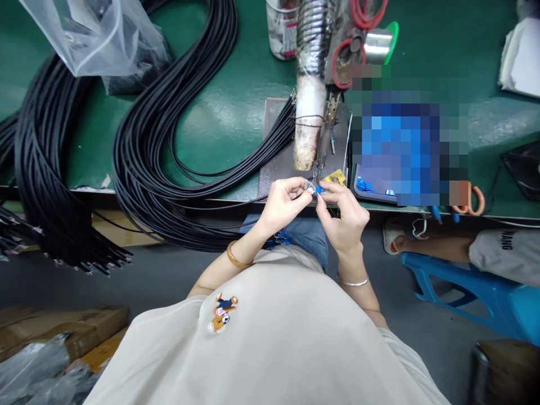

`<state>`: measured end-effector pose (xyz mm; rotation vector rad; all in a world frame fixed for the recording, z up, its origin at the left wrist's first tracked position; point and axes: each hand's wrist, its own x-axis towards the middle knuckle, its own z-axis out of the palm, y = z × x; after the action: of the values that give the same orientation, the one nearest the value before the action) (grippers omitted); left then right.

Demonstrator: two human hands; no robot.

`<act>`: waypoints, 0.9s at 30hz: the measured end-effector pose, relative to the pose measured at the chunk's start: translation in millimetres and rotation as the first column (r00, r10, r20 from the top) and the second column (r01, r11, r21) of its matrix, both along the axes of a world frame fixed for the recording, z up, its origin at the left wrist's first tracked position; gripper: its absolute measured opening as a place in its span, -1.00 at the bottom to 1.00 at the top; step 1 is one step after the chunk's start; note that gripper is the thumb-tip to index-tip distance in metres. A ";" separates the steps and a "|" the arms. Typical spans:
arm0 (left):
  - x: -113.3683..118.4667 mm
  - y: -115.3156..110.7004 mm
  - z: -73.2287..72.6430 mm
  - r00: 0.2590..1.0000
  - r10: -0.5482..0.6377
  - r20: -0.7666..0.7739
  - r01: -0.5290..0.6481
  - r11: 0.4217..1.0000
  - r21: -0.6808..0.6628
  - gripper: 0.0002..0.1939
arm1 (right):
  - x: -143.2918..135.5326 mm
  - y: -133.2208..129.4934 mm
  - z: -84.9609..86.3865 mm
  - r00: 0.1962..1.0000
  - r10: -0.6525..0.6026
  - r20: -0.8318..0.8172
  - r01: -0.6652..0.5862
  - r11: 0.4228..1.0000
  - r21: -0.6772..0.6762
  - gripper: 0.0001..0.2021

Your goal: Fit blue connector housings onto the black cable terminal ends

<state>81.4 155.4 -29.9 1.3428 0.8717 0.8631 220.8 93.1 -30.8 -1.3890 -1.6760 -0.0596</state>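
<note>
My left hand [286,203] is closed, pinching the stripped end of a black cable [257,199] at the table's front edge. Between the fingertips of my right hand [343,215] sits a small blue connector [319,190], touching or nearly touching the cable end. Just above my fingertips is the thin tip of a metal tool [319,169], fixed over a dark board [274,169]. A yellow piece [336,178] lies behind my right fingers. Several black cables [202,185] curve in from the left, their ends resting on the board.
A foil-wrapped duct [310,121] hangs over the board. To its right stand a solder spool [378,46] and a tray [375,194] with blue parts, partly pixelated. Orange-handled scissors [477,199] lie at the edge. A plastic bag [105,45] is at left. Another person's leg [439,247] shows at right.
</note>
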 end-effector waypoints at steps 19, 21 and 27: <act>-18.9 -12.6 9.1 0.986 -0.169 0.004 0.166 0.969 -0.183 -0.83 | 10.8 -14.2 19.4 0.846 -0.248 -0.472 0.087 0.937 -0.337 -0.74; -20.6 -14.0 8.2 0.984 -0.178 0.004 0.177 0.980 -0.090 -0.82 | 12.3 -12.6 23.6 0.889 -0.182 -0.420 -0.024 0.898 -0.440 -0.59; -23.1 -17.0 7.2 0.992 -0.120 -0.039 0.124 0.981 0.151 -0.81 | 13.9 -6.7 21.4 0.835 -0.068 -0.545 -0.257 0.829 -0.497 -0.55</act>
<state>58.3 138.5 -22.7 1.5299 0.7487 0.8294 234.7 86.3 -9.4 -1.5334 -1.3042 0.8827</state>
